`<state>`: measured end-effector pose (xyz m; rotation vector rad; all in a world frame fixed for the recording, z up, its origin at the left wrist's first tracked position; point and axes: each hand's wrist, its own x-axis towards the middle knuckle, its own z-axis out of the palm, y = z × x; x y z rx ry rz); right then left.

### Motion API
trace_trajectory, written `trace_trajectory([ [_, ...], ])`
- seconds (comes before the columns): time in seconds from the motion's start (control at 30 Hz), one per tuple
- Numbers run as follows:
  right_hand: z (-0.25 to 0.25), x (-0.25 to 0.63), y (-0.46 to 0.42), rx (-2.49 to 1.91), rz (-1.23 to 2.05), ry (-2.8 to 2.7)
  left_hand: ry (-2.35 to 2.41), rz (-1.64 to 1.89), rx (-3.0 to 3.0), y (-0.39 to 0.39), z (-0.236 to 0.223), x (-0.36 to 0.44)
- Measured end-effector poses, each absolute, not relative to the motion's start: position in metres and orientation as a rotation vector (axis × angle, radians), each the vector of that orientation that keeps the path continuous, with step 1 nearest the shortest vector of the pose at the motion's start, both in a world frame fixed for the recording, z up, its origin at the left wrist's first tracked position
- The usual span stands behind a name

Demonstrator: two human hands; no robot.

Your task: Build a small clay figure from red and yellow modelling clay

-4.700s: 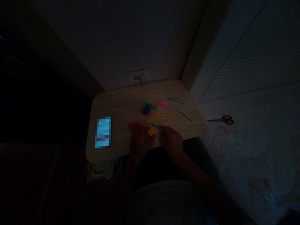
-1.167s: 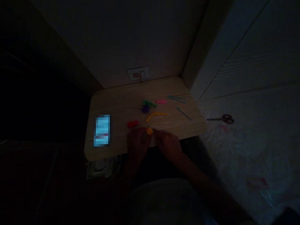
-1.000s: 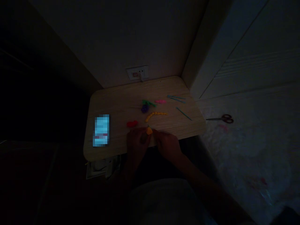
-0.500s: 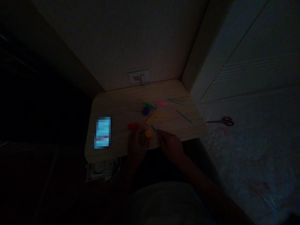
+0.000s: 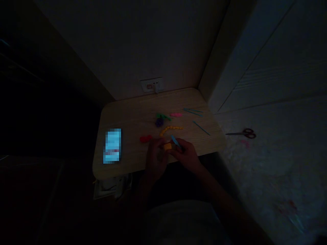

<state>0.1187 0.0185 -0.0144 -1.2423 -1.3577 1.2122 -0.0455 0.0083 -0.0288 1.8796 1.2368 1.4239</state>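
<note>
In the dim light, my left hand (image 5: pixel 156 158) pinches a small orange block (image 5: pixel 167 146), which looks like modelling clay. Closed around a light blue modelling knife (image 5: pixel 175 140), my right hand (image 5: pixel 187 154) sits just right of the block, with its fingers beside it; whether they touch it I cannot tell. The blade points up and left. Left of my left hand lies a red lump (image 5: pixel 145 139). Beyond the hands curves a bumpy yellow-orange strip (image 5: pixel 170 128), with a dark purple knobbly piece (image 5: pixel 159 122), a green piece (image 5: pixel 163 116) and a pink piece (image 5: pixel 176 114) behind.
Thin blue sticks (image 5: pixel 201 128) lie on the right of the small wooden table (image 5: pixel 127 115). A lit phone (image 5: pixel 112 146) rests at the left. Scissors (image 5: pixel 241 133) are on the pale floor covering to the right. A wall socket (image 5: pixel 152 84) holds a plug behind the table.
My left hand has shifted right with the orange block. My right hand has drawn closer to it, and the knife now stands more raised beside the block.
</note>
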Motion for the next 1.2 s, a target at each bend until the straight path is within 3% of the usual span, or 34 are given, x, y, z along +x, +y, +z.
trace_trajectory([
  [0.27, -0.010, 0.127, 0.016, -1.161, 1.307, -1.324, 1.236, 1.271, 1.719, 0.002, -0.015, -0.049],
  [0.63, 0.005, 0.144, 0.021, -1.324, 0.843, -1.870, 1.329, 1.208, 2.026, 0.008, -0.017, -0.047],
  [1.2, 0.006, 0.160, 0.042, -1.588, 0.831, -2.012, 1.578, 1.027, 2.076, 0.017, -0.030, -0.058],
])
